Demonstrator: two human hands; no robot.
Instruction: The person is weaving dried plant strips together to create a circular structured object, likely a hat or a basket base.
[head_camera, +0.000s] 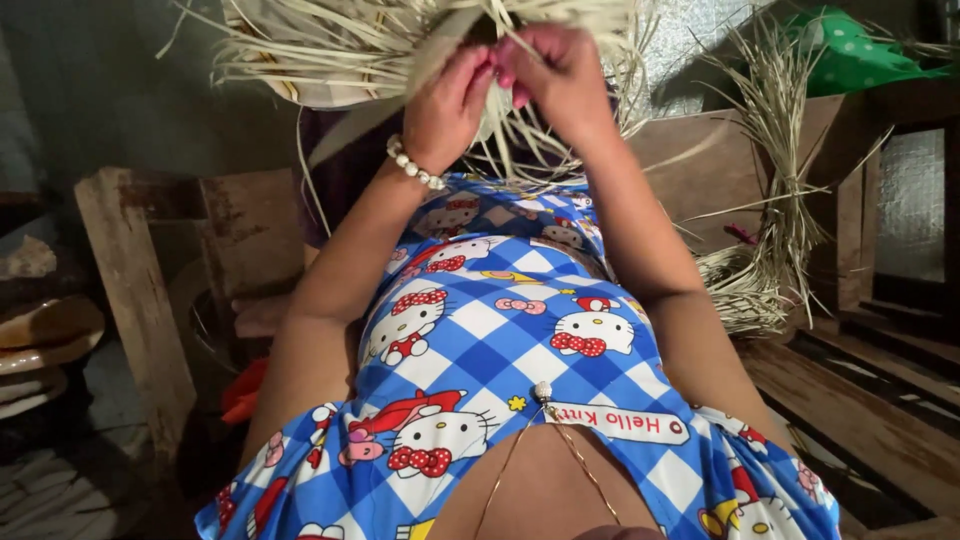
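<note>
Head view: your left hand (447, 105) and right hand (555, 80) meet at the top of the frame, fingertips pinched narrow on pale straw strips (500, 150) at the rim of a half-woven piece (300, 50) held up in front of you. Loose ends fan out around both hands and hang over your blue checked dress (500, 340). A bead bracelet (415, 165) sits on your left wrist. To your right a tied straw bundle (775, 230) leans on a wooden bench (880, 420); stacked dishes (40, 340) lie at far left. The risk, by the look of it: dry strips may crack under a tight pinch, and a loosened grip could let the weave slacken or the trailing ends tangle.
</note>
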